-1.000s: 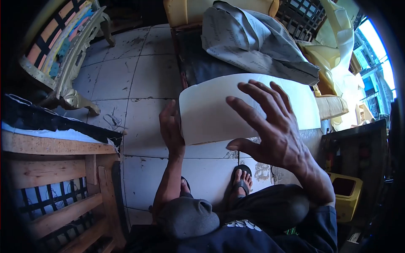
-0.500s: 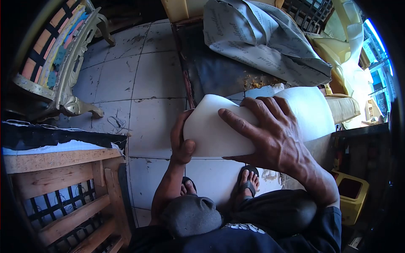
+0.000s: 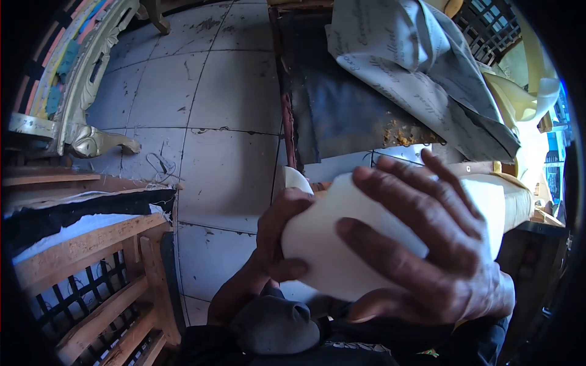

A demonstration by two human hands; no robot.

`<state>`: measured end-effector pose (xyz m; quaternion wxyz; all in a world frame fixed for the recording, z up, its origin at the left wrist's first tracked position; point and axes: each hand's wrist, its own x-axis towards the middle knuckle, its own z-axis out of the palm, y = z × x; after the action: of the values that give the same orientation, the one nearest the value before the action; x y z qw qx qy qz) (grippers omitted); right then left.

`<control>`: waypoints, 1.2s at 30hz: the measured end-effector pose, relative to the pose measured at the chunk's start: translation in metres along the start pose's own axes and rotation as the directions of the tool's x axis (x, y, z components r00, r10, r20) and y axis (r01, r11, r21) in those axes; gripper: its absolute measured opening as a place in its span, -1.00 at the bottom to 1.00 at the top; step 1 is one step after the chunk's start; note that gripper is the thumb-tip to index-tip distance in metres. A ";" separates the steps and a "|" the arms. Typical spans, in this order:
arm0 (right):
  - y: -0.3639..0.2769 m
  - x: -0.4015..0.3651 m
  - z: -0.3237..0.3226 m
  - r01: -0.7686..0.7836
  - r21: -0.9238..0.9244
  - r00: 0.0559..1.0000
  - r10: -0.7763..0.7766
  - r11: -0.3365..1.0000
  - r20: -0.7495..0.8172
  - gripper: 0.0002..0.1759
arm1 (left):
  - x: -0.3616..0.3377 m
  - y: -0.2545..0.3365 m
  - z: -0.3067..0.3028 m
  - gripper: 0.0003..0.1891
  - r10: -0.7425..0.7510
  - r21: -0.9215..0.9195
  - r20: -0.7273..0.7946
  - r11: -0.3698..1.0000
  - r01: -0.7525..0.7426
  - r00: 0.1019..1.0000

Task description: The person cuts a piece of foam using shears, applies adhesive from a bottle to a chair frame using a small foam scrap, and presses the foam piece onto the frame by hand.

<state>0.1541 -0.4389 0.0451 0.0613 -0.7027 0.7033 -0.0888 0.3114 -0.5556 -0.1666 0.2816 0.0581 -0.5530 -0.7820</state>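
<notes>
A white, smooth sheet of soft-looking material (image 3: 342, 244) is bent over in front of my body. My left hand (image 3: 282, 235) grips its left end, with the fingers curled behind and the thumb at the front edge. A small white flap shows above that hand. My right hand (image 3: 421, 244) lies over the right part of the sheet, its fingers spread and slightly blurred. More of the white material shows to the right, behind that hand.
A dark padded panel (image 3: 354, 110) with grey printed fabric (image 3: 421, 67) on it lies ahead. Wooden frames with black webbing (image 3: 91, 244) stand at the lower left. A carved chair leg (image 3: 91, 140) is at the upper left. Cream cushion material (image 3: 516, 204) is at the right.
Both hands and the white sheet have come closer to my body and the camera. My right hand's fingers have spread further. The view has shifted, and my feet are no longer visible.
</notes>
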 end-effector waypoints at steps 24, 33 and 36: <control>0.012 0.014 0.031 -0.281 0.089 0.815 0.189 0.956 0.548 -0.57 | -0.013 -0.117 -0.041 -0.26 0.116 0.225 -0.043 0.969 -0.103 0.992; 0.007 0.023 0.036 -0.296 0.153 0.895 0.217 0.943 0.390 -0.25 | -0.014 -0.126 -0.043 -0.22 0.147 0.251 -0.038 0.959 -0.133 0.988; 0.009 0.023 0.038 -0.189 0.155 0.948 0.138 0.970 0.287 -0.15 | -0.010 -0.121 -0.040 -0.26 0.137 0.237 -0.051 0.964 -0.121 0.989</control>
<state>0.1534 -0.4629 0.0066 0.2287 -0.6387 0.7330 -0.0488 0.2905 -0.5558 -0.2927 0.3414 0.0807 -0.6340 -0.6892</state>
